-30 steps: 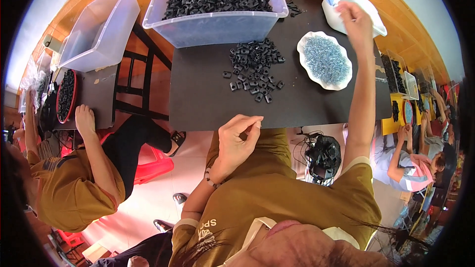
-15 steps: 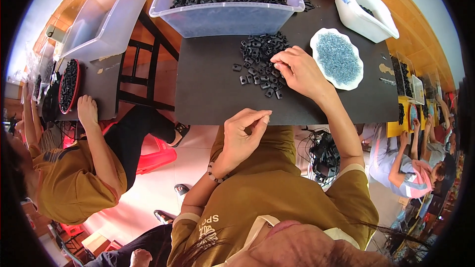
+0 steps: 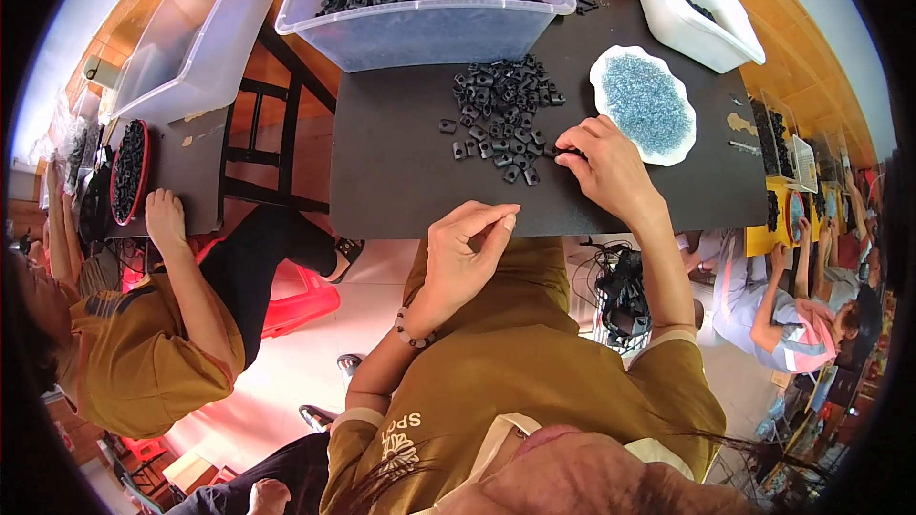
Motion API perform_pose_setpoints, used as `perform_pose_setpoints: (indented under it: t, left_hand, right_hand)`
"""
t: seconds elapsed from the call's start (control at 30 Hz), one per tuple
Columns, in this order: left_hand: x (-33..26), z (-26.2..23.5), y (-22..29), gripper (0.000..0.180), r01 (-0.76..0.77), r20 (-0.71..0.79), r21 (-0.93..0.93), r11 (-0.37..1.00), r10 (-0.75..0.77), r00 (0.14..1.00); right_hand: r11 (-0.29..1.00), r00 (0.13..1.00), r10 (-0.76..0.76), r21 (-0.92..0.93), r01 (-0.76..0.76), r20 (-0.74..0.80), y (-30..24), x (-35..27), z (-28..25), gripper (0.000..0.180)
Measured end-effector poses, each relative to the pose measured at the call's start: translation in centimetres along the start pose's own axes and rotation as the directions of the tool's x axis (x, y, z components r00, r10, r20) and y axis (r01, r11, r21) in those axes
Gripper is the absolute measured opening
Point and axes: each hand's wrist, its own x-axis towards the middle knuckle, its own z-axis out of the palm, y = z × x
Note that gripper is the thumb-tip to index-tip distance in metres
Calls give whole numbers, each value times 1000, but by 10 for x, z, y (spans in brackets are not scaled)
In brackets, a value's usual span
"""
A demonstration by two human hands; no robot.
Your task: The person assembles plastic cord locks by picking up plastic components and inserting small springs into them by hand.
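Over the front edge of the dark table (image 3: 396, 186), my left hand (image 3: 468, 253) has its thumb and forefinger pressed together. Whatever sits in that pinch, if anything, is too small to name. My right hand (image 3: 611, 170) is closed on a small black plastic part (image 3: 569, 152), partly covered by the fingers. Just left of it lies a loose pile of similar black parts (image 3: 496, 100), many showing a hole. Beyond the right hand, a white scalloped dish (image 3: 598, 76) holds a heap of tiny clear bluish pieces (image 3: 649, 107).
A large clear bin (image 3: 429, 33) full of black parts stands at the table's back, with a white tub (image 3: 701, 33) at back right. Left, a co-worker's hand (image 3: 166, 219) rests by a red-rimmed tray (image 3: 143, 172) near another clear bin (image 3: 186, 57). More people work at far right.
My right hand has drawn back from the pile, toward me and slightly right, with a black part now in its fingers. My left hand keeps its pinch, almost unmoved. The view shifts slightly.
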Motion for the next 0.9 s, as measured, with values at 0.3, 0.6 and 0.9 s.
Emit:
perform_pose_setpoints:
  t: [0.3,0.6,0.9]
  left_hand:
    - [-1,1,-2,16,-2,-5,5,1000,2,1000]
    - [-3,2,-3,15,62,-32,-96,993,-66,997]
    - [5,8,5,39,-353,-59,356,865,398,916]
  right_hand:
    - [992,995,43,124,-31,-92,-9,0,5,16]
    - [973,990,95,218,-71,-106,-7,-5,11,13]
    - [689,978,146,695,-207,147,-51,-18,3,11]
